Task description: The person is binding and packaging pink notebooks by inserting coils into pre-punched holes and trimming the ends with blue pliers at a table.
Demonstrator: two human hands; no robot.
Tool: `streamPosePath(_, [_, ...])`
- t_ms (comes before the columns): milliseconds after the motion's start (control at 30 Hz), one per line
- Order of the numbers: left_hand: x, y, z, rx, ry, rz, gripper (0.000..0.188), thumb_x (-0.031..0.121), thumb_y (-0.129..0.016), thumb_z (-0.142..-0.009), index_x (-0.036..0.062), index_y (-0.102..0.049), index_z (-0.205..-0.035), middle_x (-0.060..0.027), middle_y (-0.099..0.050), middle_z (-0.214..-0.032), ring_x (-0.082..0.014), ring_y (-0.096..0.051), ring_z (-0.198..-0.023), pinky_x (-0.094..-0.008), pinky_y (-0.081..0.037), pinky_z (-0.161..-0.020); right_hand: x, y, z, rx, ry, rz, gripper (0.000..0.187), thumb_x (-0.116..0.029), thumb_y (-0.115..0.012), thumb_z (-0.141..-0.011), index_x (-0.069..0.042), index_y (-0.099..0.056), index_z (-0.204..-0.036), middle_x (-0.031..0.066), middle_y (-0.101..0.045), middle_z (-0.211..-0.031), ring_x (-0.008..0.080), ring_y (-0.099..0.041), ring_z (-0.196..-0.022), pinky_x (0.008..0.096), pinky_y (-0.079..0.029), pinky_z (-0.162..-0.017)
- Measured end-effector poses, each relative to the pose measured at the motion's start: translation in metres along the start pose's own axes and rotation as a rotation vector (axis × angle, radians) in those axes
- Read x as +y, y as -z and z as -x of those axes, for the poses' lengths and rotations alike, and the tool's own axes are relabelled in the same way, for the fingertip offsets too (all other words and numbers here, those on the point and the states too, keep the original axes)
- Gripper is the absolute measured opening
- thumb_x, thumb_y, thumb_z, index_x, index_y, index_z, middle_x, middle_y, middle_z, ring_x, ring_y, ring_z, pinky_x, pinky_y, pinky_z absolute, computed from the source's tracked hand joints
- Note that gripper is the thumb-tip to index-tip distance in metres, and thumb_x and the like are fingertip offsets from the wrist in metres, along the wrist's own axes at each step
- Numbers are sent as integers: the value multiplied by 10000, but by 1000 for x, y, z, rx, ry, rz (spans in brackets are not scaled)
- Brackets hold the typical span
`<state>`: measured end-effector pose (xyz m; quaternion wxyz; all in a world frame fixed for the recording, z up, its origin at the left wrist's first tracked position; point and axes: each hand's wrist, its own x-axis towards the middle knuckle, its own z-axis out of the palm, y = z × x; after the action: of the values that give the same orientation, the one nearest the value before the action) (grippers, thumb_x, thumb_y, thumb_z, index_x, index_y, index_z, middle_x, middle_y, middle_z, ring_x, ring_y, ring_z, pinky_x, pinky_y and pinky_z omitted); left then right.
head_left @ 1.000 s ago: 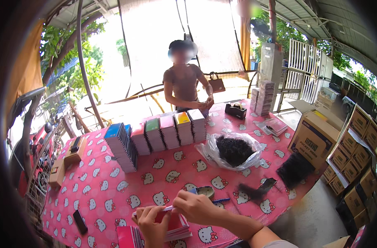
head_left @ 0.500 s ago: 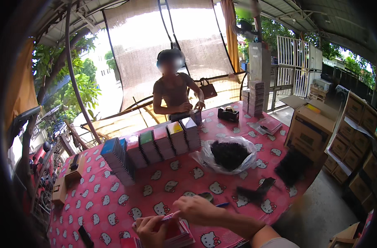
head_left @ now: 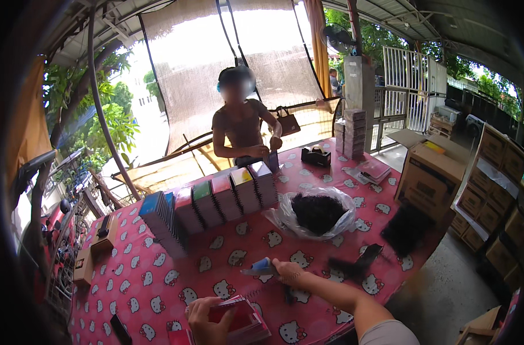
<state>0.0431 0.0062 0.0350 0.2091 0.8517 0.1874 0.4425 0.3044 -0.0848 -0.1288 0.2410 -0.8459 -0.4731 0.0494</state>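
A red spiral notebook lies on top of other red notebooks at the near edge of the table. My left hand grips its left side, fingers over the edge. A thin dark plastic coil sticks out past the notebook's upper right corner. To the right, my right hand is closed around a blue-handled hand tool with a greyish end pointing left, held above the tablecloth; its exact kind is blurred.
A row of stacked spiral notebooks stands across the table. Behind it a co-worker handles a notebook. A plastic bag of black coils, loose black coils, a tape dispenser and a cardboard box are to the right.
My right hand has left the notebook's edge, moved up and right, and taken hold of the blue-handled tool, lifting it. My left hand stays on the notebook.
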Motion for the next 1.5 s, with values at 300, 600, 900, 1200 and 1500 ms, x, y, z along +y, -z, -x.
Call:
streamPosePath(300, [-2, 0, -1, -40, 36, 19, 257, 186, -818, -545, 67, -648, -697, -61, -626, -687, -249, -594, -689, -357, -444, -718, -92, 131, -8, -151, 538, -643, 403, -8, -677, -655, -14, -565, -1043, 99, -646, -886, 125, -613, -865, 318, -494, -744])
streamPosePath(600, [-30, 14, 15, 60, 124, 141, 299, 10, -722, -676, 29, -644, -964, -116, -616, -969, -213, -577, -990, -281, -495, -727, -125, 138, -17, -156, 625, -807, 403, -29, -686, -661, -47, -570, -1046, 160, -643, -906, 320, -634, -870, 370, -507, -743])
streamPosePath(900, [-46, 7, 46, 266, 478, 833, 304, -65, -633, -805, -3, -556, -1093, -87, -627, -938, -150, -608, -874, -249, -487, -775, -164, 129, -29, -221, 537, -432, 434, -12, -708, -636, -46, -565, -1045, 138, -644, -879, 210, -644, -811, 335, -504, -727])
streamPosePath(1200, [-22, 26, 39, 215, 682, 647, 202, 4, -622, -839, -69, -655, -1025, -93, -675, -929, -149, -598, -822, -263, -478, -760, -164, 119, -27, -140, 657, -643, 484, -66, -725, -635, -70, -561, -1089, 131, -649, -961, 238, -648, -849, 350, -507, -743])
streamPosePath(1500, [-27, 8, 40, 274, 706, 774, 202, -27, -649, -827, -68, -645, -1025, -102, -666, -904, -142, -603, -805, -244, -503, -738, -35, -51, -19, -208, 72, 116, 450, -129, -599, -808, -59, -483, -1237, 164, -593, -1128, 333, -591, -1041, 431, -498, -833])
